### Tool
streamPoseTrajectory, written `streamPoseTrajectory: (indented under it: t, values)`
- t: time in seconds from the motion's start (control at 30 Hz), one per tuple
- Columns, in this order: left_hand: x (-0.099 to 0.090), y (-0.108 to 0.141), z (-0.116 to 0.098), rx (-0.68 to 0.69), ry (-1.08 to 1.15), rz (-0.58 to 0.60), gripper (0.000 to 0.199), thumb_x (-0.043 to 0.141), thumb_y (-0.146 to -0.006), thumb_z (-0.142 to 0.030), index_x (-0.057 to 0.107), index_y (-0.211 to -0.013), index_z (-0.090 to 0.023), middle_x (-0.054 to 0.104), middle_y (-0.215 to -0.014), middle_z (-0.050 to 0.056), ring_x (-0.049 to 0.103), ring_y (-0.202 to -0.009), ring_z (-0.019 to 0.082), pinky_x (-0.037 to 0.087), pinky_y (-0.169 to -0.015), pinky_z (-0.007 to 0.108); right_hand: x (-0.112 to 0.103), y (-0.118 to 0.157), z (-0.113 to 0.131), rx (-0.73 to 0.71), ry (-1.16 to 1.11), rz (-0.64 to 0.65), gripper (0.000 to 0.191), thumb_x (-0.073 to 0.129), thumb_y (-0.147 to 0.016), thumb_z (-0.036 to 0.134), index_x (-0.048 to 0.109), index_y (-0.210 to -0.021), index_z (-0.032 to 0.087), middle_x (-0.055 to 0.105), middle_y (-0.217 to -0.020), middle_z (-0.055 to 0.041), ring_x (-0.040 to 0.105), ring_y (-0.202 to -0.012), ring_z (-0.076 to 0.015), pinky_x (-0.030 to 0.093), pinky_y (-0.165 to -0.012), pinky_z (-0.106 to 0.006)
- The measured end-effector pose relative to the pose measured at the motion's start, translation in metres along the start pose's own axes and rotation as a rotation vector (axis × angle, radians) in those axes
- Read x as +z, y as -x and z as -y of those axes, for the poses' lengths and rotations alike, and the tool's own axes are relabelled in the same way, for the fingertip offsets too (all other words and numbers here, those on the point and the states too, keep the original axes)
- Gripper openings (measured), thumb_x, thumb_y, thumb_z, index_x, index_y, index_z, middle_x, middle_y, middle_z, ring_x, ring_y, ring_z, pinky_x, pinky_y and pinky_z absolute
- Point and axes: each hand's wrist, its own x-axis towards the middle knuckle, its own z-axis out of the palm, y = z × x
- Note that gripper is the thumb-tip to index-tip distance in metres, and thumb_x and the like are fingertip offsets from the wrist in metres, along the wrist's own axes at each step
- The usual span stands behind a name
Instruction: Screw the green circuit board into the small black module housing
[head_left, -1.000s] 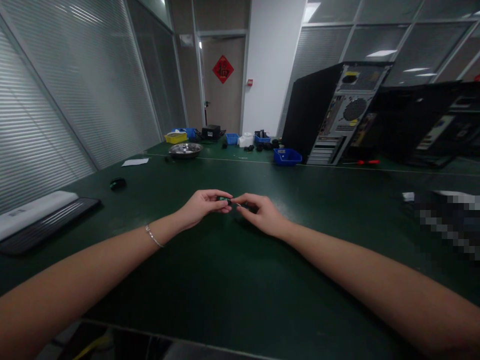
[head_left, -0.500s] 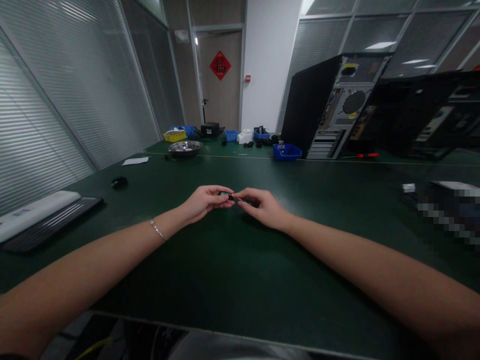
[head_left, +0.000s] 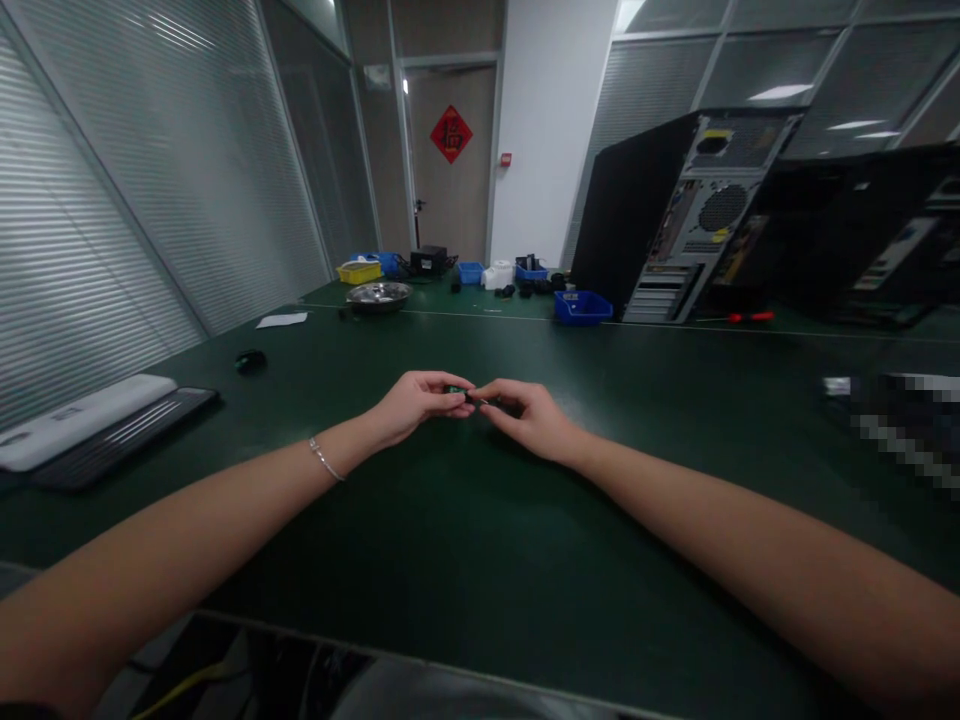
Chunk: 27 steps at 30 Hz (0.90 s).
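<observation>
Near the middle of the view, my left hand (head_left: pixel 417 406) pinches a small dark piece with a green patch (head_left: pixel 457 391) between thumb and fingers. Most of that piece is covered by the fingers. My right hand (head_left: pixel 531 420) meets it from the right, its index fingertip at the piece's end. Between the right thumb and index finger shows a thin light sliver, too small to name. Both hands are held over the dark green table (head_left: pixel 465 530).
A keyboard (head_left: pixel 131 432) and a mouse (head_left: pixel 250 361) lie to the left. Farther back are a metal bowl (head_left: pixel 379 296), a blue bin (head_left: pixel 583 308) and a tall computer case (head_left: pixel 637 210). A red-handled tool (head_left: pixel 750 317) lies beside the case.
The whole scene has shifted slightly right as the camera turned. Both hands keep their grip, and the green patch of the piece shows at a slightly different angle.
</observation>
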Motion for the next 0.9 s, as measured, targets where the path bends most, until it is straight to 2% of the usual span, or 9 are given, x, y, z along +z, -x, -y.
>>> streamPoseTrajectory:
  t: [0.17, 0.4, 0.57, 0.63, 0.77, 0.9]
  values:
    - [-0.002, 0.000, 0.000, -0.021, 0.041, 0.020, 0.024, 0.067, -0.079, -0.006, 0.068, -0.103, -0.009, 0.072, -0.095, 0.013, 0.070, -0.086, 0.017, 0.054, -0.086, 0.029, -0.001, 0.000, 0.001, -0.007, -0.017, 0.012, 0.027, 0.054, -0.088, 0.021, 0.064, -0.113, 0.020, 0.069, -0.103, -0.0063, 0.063, -0.087, -0.0175, 0.050, -0.074, -0.031]
    - [-0.003, 0.001, 0.001, 0.018, 0.010, 0.039, 0.024, 0.065, -0.083, -0.011, 0.064, -0.107, -0.010, 0.070, -0.099, 0.011, 0.069, -0.087, 0.016, 0.053, -0.088, 0.030, -0.001, 0.000, 0.005, -0.041, 0.058, -0.001, 0.029, 0.053, -0.088, 0.018, 0.064, -0.115, 0.021, 0.068, -0.105, -0.0064, 0.063, -0.093, -0.0183, 0.049, -0.080, -0.033]
    - [0.001, 0.001, 0.003, 0.052, 0.052, 0.046, 0.021, 0.062, -0.085, -0.014, 0.059, -0.106, -0.012, 0.067, -0.105, 0.011, 0.068, -0.092, 0.019, 0.051, -0.091, 0.036, -0.002, 0.000, 0.006, -0.034, 0.086, 0.005, 0.028, 0.053, -0.088, 0.017, 0.064, -0.113, 0.019, 0.069, -0.103, -0.0066, 0.063, -0.091, -0.0179, 0.050, -0.079, -0.032]
    - [0.003, 0.001, 0.003, 0.082, 0.100, 0.022, 0.022, 0.062, -0.084, -0.011, 0.053, -0.104, -0.014, 0.067, -0.106, 0.011, 0.067, -0.096, 0.019, 0.048, -0.096, 0.039, -0.002, -0.001, 0.006, -0.037, 0.089, 0.016, 0.028, 0.054, -0.088, 0.017, 0.065, -0.113, 0.019, 0.069, -0.103, -0.0064, 0.063, -0.091, -0.0178, 0.049, -0.080, -0.031]
    - [0.003, 0.000, 0.000, 0.117, 0.127, -0.096, 0.026, 0.064, -0.080, -0.005, 0.047, -0.097, -0.014, 0.069, -0.102, 0.011, 0.066, -0.096, 0.020, 0.045, -0.098, 0.043, -0.002, -0.001, 0.004, -0.032, 0.078, 0.019, 0.028, 0.054, -0.088, 0.017, 0.064, -0.114, 0.020, 0.068, -0.106, -0.0064, 0.063, -0.094, -0.0181, 0.049, -0.082, -0.032]
    - [-0.007, -0.004, 0.001, 0.125, 0.083, -0.174, 0.026, 0.067, -0.080, -0.012, 0.051, -0.100, -0.013, 0.068, -0.106, 0.014, 0.064, -0.096, 0.019, 0.045, -0.094, 0.039, -0.002, -0.001, 0.004, -0.021, 0.072, 0.017, 0.028, 0.054, -0.089, 0.020, 0.065, -0.114, 0.020, 0.068, -0.107, -0.0060, 0.064, -0.092, -0.0177, 0.050, -0.080, -0.031]
